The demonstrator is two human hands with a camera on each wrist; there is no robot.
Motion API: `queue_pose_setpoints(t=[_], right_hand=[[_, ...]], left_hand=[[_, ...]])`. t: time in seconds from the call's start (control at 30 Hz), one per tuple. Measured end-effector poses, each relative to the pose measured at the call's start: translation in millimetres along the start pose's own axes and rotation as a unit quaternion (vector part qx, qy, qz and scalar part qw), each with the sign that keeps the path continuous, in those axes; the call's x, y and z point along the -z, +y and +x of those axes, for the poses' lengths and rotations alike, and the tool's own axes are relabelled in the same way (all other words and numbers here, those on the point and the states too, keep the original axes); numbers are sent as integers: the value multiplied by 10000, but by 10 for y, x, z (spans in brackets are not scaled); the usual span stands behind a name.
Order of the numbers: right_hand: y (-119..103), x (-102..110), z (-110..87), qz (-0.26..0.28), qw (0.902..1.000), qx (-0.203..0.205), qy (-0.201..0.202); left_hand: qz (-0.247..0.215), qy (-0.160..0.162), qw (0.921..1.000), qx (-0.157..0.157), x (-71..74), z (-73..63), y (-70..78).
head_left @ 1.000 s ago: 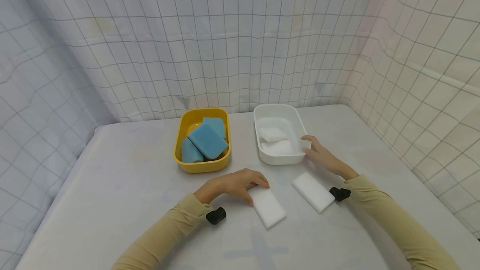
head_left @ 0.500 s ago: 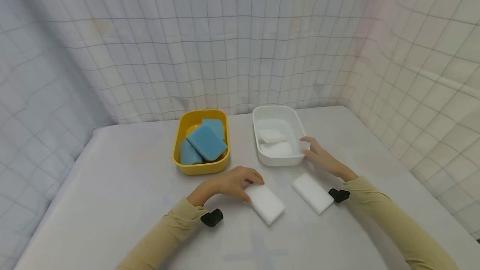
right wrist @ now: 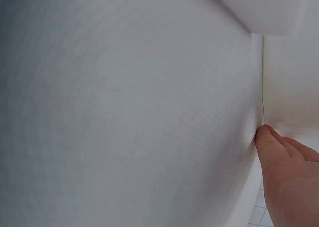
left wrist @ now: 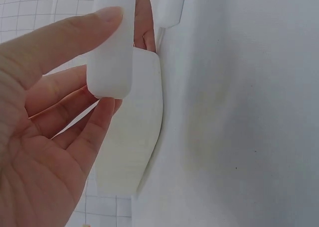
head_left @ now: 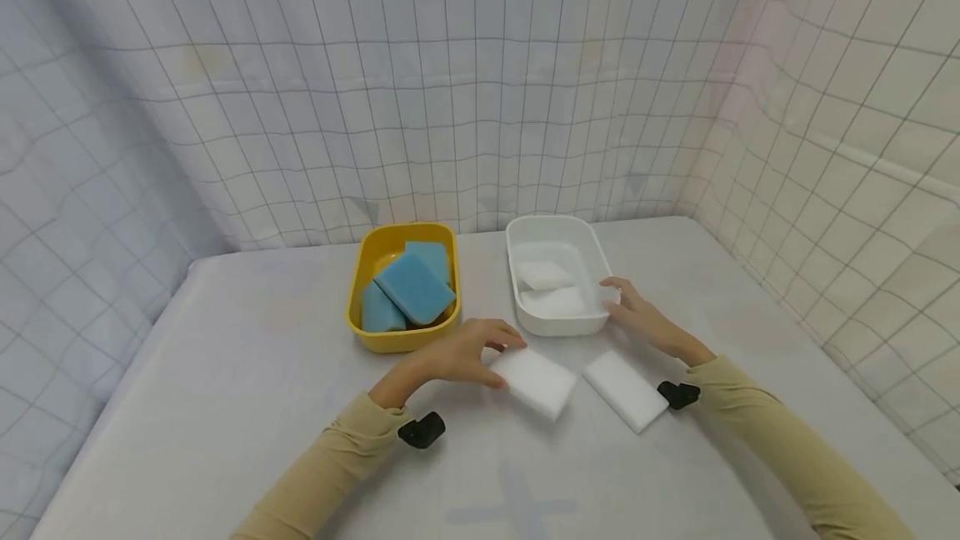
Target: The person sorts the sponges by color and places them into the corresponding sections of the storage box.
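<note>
My left hand (head_left: 461,357) pinches a white sponge (head_left: 536,382) by one end, thumb on one face and fingers on the other. The left wrist view shows the sponge (left wrist: 112,62) on edge, raised off the table. My right hand (head_left: 645,319) holds the near right corner of a white plastic tub (head_left: 558,326); in the right wrist view a fingertip (right wrist: 264,132) meets the tub's wall. Two white sponges (head_left: 551,290) lie inside that tub. Another white sponge (head_left: 626,390) lies flat on the table in front of the right hand.
Left of the white tub stands a yellow tub (head_left: 405,342) with several blue sponges (head_left: 415,288). The white table (head_left: 247,373) is bounded by a grid-patterned curtain (head_left: 420,107) at the back and sides. Black wrist cameras are strapped below both sleeves.
The white sponge has come up from the table in my left hand, turning and shifting slightly right and toward the white tub. My right hand stays at the tub's corner.
</note>
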State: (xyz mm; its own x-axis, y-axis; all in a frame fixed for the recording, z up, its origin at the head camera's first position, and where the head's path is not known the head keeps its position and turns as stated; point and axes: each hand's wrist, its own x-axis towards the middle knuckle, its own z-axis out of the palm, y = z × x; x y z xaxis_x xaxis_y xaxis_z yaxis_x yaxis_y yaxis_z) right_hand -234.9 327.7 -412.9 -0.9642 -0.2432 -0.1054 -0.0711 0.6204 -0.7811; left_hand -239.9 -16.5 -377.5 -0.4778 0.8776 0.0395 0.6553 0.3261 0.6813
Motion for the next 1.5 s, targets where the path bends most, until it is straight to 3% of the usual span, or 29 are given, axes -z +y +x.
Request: queue_pose_setpoints(t=[0.3,0.87,1.3,1.5], right_hand=[[53,-9,16,27,10000,63,-51],[22,-2,-4,65,9999,109,-14],[14,0,9,-86,10000,37,22],[-12,-1,-8,31,10000,49,26]], left_hand=[[76,596,9982,-42,53,68,6],[300,1413,9875,631,168,202,102],[325,1876,9791,717,171,355,100],[388,2051,9727,1015,163,432,112]])
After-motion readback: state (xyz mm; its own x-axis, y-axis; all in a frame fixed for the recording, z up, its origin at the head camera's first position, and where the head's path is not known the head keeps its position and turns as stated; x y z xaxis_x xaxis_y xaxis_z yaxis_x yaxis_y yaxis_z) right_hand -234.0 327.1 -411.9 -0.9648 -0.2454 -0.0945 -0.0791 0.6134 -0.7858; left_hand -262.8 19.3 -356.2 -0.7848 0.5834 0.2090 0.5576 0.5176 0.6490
